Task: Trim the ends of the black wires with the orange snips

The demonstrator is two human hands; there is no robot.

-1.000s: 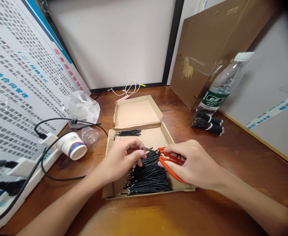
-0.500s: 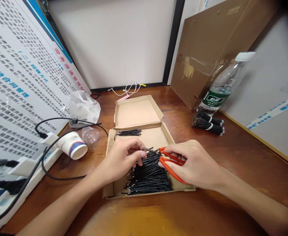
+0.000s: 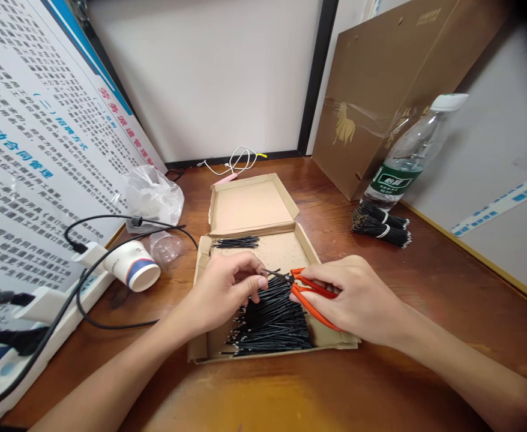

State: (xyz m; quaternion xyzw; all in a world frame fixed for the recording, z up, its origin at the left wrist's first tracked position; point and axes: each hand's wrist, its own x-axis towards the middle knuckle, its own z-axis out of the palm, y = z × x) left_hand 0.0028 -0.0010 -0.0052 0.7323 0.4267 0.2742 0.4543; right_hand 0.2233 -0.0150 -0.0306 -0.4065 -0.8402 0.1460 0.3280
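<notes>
An open flat cardboard box (image 3: 249, 210) lies on the wooden table (image 3: 425, 288). A heap of short black wires (image 3: 275, 321) fills its near half, and a small row of black wires (image 3: 235, 242) lies farther back. My left hand (image 3: 227, 288) is closed, pinching one thin black wire above the heap. My right hand (image 3: 358, 297) grips orange-handled pliers (image 3: 311, 291), whose dark jaws meet the wire at my left fingertips.
Two tied bundles of black wires (image 3: 380, 225) lie beside a plastic water bottle (image 3: 407, 156) and a brown carton (image 3: 380, 90) at the right. A tipped paper cup (image 3: 131, 265), a plastic bag (image 3: 153, 195), cables and a white power strip (image 3: 42, 324) sit at the left.
The pliers' orange handles have drawn a little closer together in my right hand. Both hands stay in the same place over the box.
</notes>
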